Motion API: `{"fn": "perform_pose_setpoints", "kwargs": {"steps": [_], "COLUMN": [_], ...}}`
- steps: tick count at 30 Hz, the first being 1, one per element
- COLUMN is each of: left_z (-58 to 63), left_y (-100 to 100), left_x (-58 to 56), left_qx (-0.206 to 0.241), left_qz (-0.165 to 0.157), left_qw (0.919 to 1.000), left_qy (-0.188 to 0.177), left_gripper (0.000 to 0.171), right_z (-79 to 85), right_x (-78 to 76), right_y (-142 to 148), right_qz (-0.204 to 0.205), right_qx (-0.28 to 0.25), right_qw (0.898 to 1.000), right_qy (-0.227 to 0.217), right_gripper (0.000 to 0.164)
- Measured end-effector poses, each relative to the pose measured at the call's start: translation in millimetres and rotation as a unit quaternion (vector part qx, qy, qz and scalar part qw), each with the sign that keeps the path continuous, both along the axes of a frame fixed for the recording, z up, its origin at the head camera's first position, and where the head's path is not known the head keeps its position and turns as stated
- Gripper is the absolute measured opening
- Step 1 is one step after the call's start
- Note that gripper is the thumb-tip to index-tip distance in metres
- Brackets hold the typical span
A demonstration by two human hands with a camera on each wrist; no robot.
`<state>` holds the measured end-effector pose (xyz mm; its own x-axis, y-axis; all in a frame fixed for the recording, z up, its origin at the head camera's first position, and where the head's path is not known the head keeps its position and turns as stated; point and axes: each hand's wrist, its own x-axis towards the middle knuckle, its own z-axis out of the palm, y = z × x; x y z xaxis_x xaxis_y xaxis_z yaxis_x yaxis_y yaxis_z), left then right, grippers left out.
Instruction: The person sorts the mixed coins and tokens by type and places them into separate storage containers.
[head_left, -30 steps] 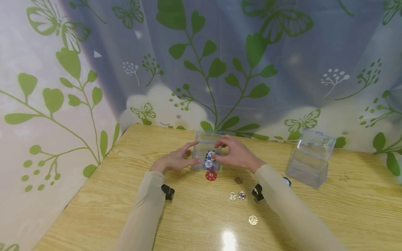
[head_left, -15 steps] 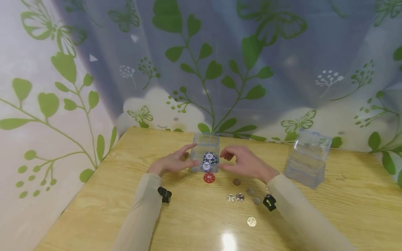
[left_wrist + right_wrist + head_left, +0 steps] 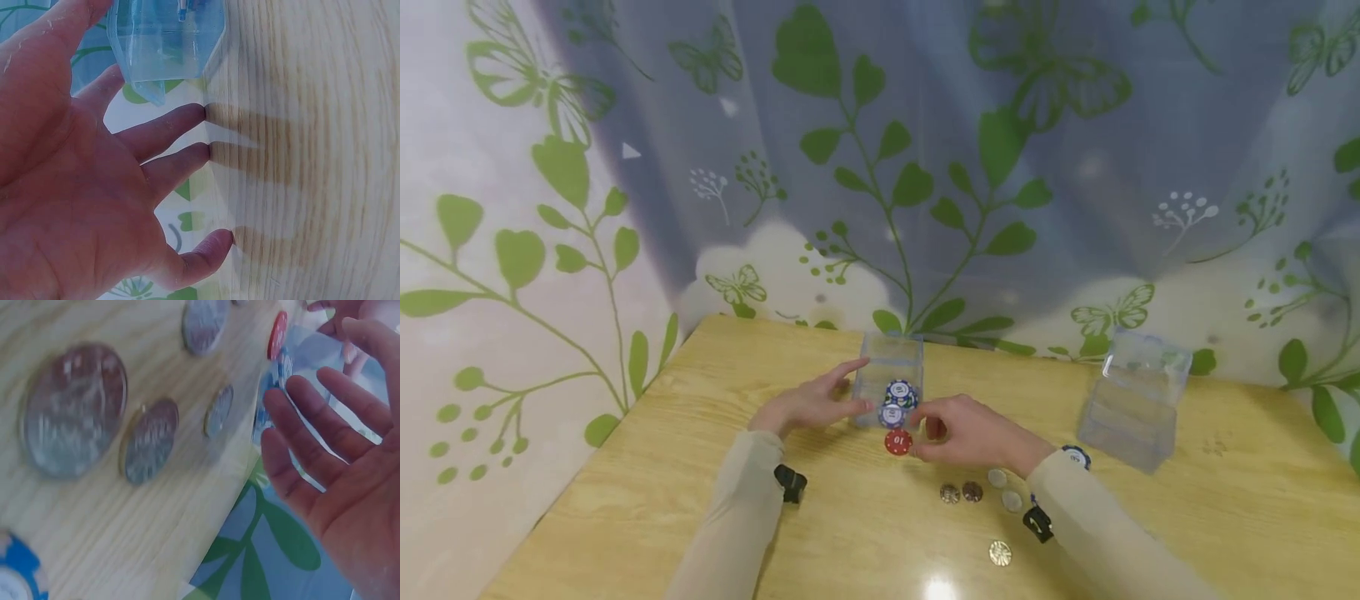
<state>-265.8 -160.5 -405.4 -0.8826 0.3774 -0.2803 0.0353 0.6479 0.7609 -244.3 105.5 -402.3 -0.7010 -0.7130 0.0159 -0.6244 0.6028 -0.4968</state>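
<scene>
In the head view, a clear plastic box [image 3: 887, 375] with its lid raised holds several blue-and-white poker chips [image 3: 900, 392] toward its front end. My left hand [image 3: 808, 404] rests at the box's left side, thumb near the front corner and index finger farther back; its other fingers are spread in the left wrist view. A red poker chip [image 3: 898, 442] marked 10 lies against the front of the box. The thumb tip of my right hand [image 3: 973, 432] is right at this chip's edge, with the index finger by the box's front right corner and nothing visibly gripped.
A second clear box [image 3: 1127, 421], lid up, stands at the right. Several coins, such as a gold-coloured one [image 3: 1000, 552], lie on the wooden table [image 3: 850, 542] in front of the right hand. A blue chip [image 3: 1077, 457] shows behind the right sleeve. A patterned curtain [image 3: 820, 192] backs the table.
My right hand has drawn back from over the chips in the box, then come forward beside the red chip. Silver coins beside its wrist have come into view. The left hand stays at the box.
</scene>
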Motion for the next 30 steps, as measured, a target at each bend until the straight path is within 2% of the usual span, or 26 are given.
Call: {"fn": "perform_pose_setpoints", "kwargs": {"steps": [6,16,21,30], "left_z": [-4.5,-0.4,1.4,2.0], "left_y": [0.5,-0.7,-0.6,0.3], "left_x": [3.0,-1.1,-0.9,0.8], "left_qx": [-0.006,-0.018,-0.015,-0.018], "left_qz": [-0.009,-0.009,-0.008,-0.009], "left_qw": [0.9999,0.9996,0.9998,0.9998], "left_qy": [0.006,0.019,0.013,0.010], "left_gripper": [0.077,0.078,0.080,0.074], "right_z": [-9.9,-7.6,-7.6,-4.2], "right_x": [6.2,3.3,3.1,3.9], "right_y": [-5.0,-7.3,-6.3,-6.6], "right_qz": [0.023,0.030,0.033,0.035], "right_qx": [0.024,0.073,0.084,0.074], "right_qw": [0.999,0.997,0.996,0.995], "right_qy": [-0.040,-0.009,-0.025,-0.052], "right_gripper": [0.042,0.051,0.047,0.032]}}
